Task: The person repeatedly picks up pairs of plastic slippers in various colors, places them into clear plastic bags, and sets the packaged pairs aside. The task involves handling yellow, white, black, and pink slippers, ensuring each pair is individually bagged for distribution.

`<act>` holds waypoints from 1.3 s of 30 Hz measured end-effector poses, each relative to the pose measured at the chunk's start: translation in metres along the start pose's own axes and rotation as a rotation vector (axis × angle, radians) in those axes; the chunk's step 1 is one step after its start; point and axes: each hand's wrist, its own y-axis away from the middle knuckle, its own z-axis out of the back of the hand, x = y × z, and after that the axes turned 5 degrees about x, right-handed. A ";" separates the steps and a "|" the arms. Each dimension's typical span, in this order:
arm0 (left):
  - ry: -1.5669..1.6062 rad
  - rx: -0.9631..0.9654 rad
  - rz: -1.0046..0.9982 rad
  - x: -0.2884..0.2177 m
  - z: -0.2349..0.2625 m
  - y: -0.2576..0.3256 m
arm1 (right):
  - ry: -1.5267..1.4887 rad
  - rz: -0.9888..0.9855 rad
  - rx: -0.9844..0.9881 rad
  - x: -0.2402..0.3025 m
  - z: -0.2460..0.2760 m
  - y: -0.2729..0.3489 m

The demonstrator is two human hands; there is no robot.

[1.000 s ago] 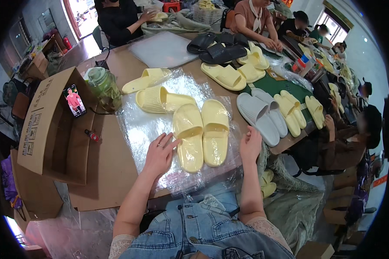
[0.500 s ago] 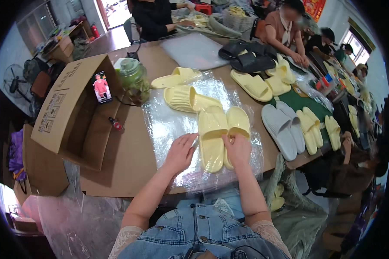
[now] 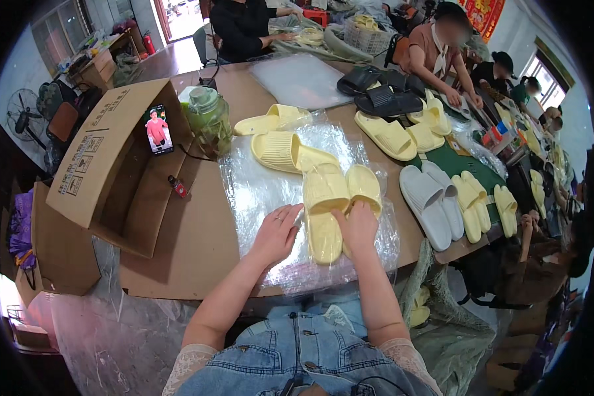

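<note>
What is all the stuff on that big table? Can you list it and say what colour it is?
yellow slippers: two under the hands, more behind and to the right
plastic sheets: clear, stacked under the nearest slippers
black slippers: pair, far side
white slippers: pair, right
green mat: one, right
jug: one, green, beside the box
phone: one, leaning on the box
box: one, brown cardboard, left
left hand: flat on the plastic
right hand: on the slippers
</note>
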 end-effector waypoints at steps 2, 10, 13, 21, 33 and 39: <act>-0.004 0.009 0.010 -0.001 0.000 0.000 | -0.068 -0.011 0.002 -0.007 -0.007 -0.007; -0.009 -0.005 0.016 0.000 -0.001 0.002 | -0.266 0.001 -0.073 -0.014 -0.015 -0.009; 0.014 0.000 0.021 0.000 -0.002 0.001 | -0.367 -0.003 -0.107 -0.020 -0.008 -0.002; 0.029 0.049 0.064 -0.005 0.004 0.000 | -0.549 -0.042 -0.106 -0.067 0.020 0.068; 0.010 0.076 0.080 -0.006 0.002 -0.001 | -0.851 -0.377 -0.510 -0.213 0.188 0.172; 0.015 0.065 0.026 -0.004 0.000 -0.002 | -0.531 -0.595 -0.027 -0.329 0.192 0.255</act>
